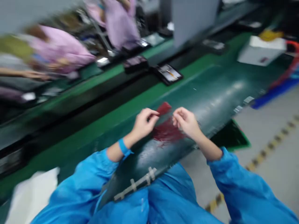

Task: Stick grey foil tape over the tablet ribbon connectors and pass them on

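My left hand (145, 123) is closed in a pinch, thumb and forefinger meeting at the edge of a small flat dark-red piece (164, 107). A short gap to the right, my right hand (185, 122) has its fingertips drawn together; anything between them is too small or blurred to make out. Below and between both hands, a loose pile of thin dark-red strips (167, 131) lies on the green mat (210, 93). Motion blur hides the exact shape of the strips. A blue band (123, 146) circles my left wrist.
Along the green bench lies a black tray (168, 74) with pale and yellow contents. A white box (263, 49) stands at the far right, and white sheets (34, 196) lie at lower left. Across the line, people in pink (66, 46) work. Tape (135, 184) marks the mat's near edge.
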Tool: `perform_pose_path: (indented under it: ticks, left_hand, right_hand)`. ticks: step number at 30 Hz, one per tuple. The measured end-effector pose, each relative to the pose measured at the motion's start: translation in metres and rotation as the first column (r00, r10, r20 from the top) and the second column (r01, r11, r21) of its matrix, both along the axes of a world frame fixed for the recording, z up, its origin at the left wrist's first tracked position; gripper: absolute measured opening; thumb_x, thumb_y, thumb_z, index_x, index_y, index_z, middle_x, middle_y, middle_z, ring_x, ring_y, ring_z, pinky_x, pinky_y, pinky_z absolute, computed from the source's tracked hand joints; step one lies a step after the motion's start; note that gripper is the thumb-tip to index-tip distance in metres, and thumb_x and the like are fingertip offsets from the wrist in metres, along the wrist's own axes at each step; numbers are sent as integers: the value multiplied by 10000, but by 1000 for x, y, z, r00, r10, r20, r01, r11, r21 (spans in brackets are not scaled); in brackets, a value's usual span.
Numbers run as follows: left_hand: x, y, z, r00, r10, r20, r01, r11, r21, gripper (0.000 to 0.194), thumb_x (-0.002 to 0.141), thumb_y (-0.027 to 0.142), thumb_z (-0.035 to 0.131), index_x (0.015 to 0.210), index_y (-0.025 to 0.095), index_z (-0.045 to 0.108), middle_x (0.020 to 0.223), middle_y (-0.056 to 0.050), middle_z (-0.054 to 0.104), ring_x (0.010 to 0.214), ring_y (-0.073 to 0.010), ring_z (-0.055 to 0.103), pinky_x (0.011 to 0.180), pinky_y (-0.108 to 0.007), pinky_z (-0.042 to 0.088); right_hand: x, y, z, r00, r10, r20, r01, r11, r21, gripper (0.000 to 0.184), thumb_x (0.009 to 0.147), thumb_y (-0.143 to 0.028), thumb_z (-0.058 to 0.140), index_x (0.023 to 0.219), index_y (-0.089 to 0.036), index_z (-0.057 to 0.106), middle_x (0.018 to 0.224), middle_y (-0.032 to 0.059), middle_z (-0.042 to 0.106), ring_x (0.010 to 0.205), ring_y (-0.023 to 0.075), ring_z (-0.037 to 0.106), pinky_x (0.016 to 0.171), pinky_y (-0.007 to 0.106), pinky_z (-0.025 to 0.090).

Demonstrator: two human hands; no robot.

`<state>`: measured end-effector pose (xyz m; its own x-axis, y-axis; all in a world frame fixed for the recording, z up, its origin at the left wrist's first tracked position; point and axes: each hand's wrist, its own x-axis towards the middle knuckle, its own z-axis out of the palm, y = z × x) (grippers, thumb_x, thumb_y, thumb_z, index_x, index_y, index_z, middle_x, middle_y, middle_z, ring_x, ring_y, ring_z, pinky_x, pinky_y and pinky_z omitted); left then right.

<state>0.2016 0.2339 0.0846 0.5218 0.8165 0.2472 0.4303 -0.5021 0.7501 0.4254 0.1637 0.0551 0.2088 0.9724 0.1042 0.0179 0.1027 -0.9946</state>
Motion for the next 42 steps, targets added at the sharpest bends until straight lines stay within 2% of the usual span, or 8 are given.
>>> perform_pose_path:
  ticks: [10, 15, 20, 22, 26, 31, 34, 42]
  left_hand:
    - [-75, -52, 71, 994, 109, -21, -109, 994, -1, 194, 928, 354, 798, 999, 177, 834, 871, -50, 762, 785, -152, 688, 732, -262, 507]
    - [-140, -103, 107, 965, 193, -180, -174, 978, 114, 123, 946, 195, 689, 930, 200, 811, 866, -45, 713, 808, -181, 645, 758, -300, 456]
    - [-194, -154, 124, 925, 370, -87, -356, 924, 138, 62, 886, 188, 651, 848, 186, 700, 909, -60, 641, 867, -203, 596, 801, -320, 458]
    - [-216, -167, 127, 915, 404, -2, -403, 913, 65, 95, 881, 249, 645, 813, 183, 648, 899, -58, 620, 844, -188, 585, 766, -302, 471]
    - [-260, -194, 135, 936, 329, 126, -309, 938, -155, 272, 892, 370, 571, 695, 187, 531, 725, -34, 533, 710, -166, 536, 683, -291, 491]
    - [-301, -223, 129, 923, 321, 213, -277, 938, -211, 450, 950, 458, 533, 595, 194, 452, 773, -49, 495, 778, -185, 514, 767, -324, 491]
    - [-298, -221, 113, 872, 413, 262, -382, 909, -165, 332, 953, 471, 625, 775, 198, 561, 898, -40, 545, 859, -183, 530, 828, -313, 482]
    - [-267, -199, 88, 828, 545, 134, -520, 835, -180, 274, 830, 444, 754, 830, 202, 626, 809, -25, 668, 757, -194, 614, 712, -288, 484]
  right_hand:
    - [-124, 9, 53, 917, 361, -170, -363, 932, 23, 502, 761, -576, 881, 941, -249, 546, 716, 8, 756, 542, 185, 716, 456, 251, 549]
    - [-174, -12, 73, 899, 308, 312, -401, 866, 299, 212, 972, -460, 687, 949, -276, 584, 754, 20, 777, 617, 229, 771, 529, 314, 596]
    - [-228, -32, 89, 715, -224, 662, -543, 418, 728, 177, 1037, -149, 534, 1105, -258, 655, 811, 36, 789, 655, 221, 765, 584, 332, 555]
    - [-251, -38, 94, 654, -303, 693, -602, 346, 719, 252, 1035, -102, 496, 1167, -226, 671, 833, 55, 791, 690, 218, 762, 609, 333, 546]
    - [-288, -38, 105, 568, -226, 791, -659, 450, 602, 327, 1012, -78, 413, 1040, -205, 713, 816, 65, 760, 707, 212, 739, 625, 321, 523]
    - [-309, -27, 124, 695, 379, 611, -646, 703, 299, 182, 1013, -229, 476, 917, -228, 631, 739, 11, 712, 629, 171, 712, 579, 258, 516]
    - [-321, -40, 125, 665, 432, 609, -680, 688, 253, 118, 993, -234, 514, 938, -232, 619, 757, 6, 729, 649, 169, 702, 611, 256, 494]
    - [-325, -66, 117, 261, 99, 960, -800, 579, 157, 172, 994, -159, 583, 1149, -185, 515, 932, 61, 795, 805, 215, 762, 594, 285, 401]
